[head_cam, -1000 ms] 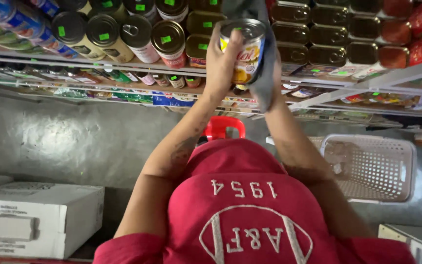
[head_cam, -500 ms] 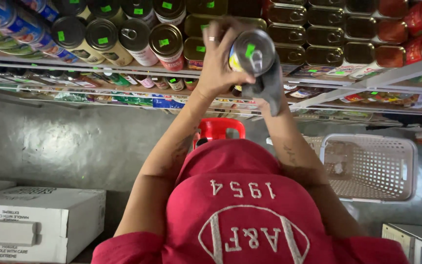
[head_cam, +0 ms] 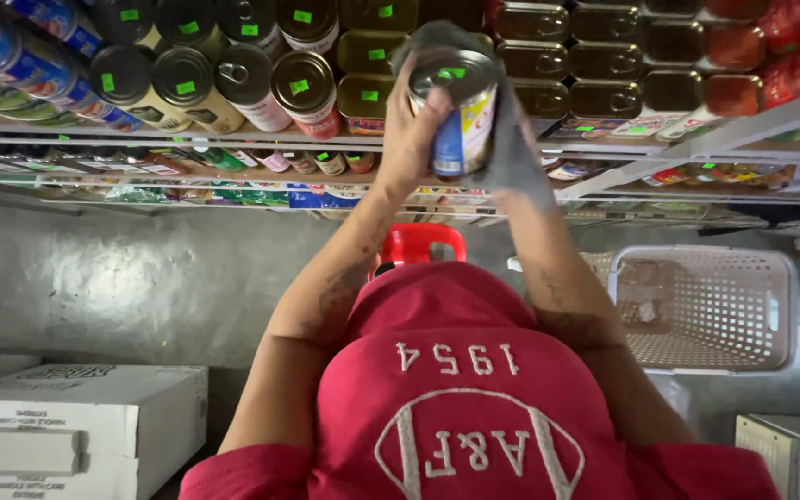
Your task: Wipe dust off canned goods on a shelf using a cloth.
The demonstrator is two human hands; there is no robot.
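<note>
Shelving [head_cam: 233, 139] runs across the far side, top tier packed with rows of round tins [head_cam: 187, 74] and flat rectangular tins [head_cam: 604, 56]; lower tier holds small packets. Floor [head_cam: 141, 278] grey, glossy, patchy reflections. White plastic basket [head_cam: 706, 306] on floor at right. White cardboard boxes [head_cam: 76, 426] at lower left. Red stool [head_cam: 421, 245] near the shelving's foot.

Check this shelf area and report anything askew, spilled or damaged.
Nothing is spilled or damaged. The left hand holds a tin can up at the shelf; the right hand, under a grey cloth, is against it. Shelf cans sit in rows. A white basket lies on the floor.
</note>
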